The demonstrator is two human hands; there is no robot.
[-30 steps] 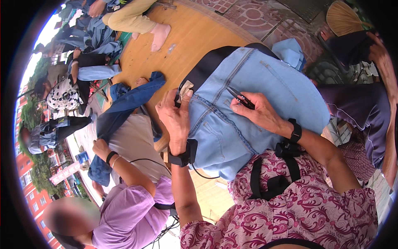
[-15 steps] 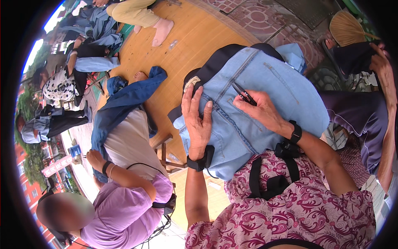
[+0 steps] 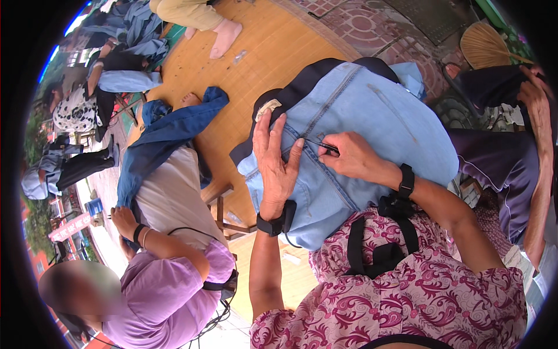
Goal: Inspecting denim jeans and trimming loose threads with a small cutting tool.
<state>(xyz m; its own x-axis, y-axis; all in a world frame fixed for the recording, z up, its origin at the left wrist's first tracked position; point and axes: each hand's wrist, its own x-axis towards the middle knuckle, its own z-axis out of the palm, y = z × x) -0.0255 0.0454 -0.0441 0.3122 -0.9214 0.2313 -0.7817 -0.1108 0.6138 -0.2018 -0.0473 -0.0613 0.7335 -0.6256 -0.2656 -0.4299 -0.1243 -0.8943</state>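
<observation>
A light blue denim garment [image 3: 401,145] with dark stitched seams lies across my lap, over a dark cloth [image 3: 293,93]. My left hand [image 3: 276,171] rests flat on its left part, fingers stretched out and thumb apart, beside the seam. My right hand [image 3: 356,157] is closed around small black thread snips [image 3: 329,148]. Their thin tips point left, close to my left thumb and the raised seam. Whether the tips touch the cloth or a thread is too small to tell. A small cream-coloured patch [image 3: 267,109] shows at my left fingertips.
A wooden board [image 3: 256,52] stretches ahead. On the left, a person in a purple shirt [image 3: 168,291] handles darker blue denim [image 3: 168,142]. Another person's bare arm [image 3: 540,151] and dark trousers [image 3: 494,157] are close on the right, near a woven fan [image 3: 482,45].
My right hand has turned and lowered slightly, bringing the snips from pointing up-left to pointing left at the seam by my left thumb. My left hand stays flat on the denim.
</observation>
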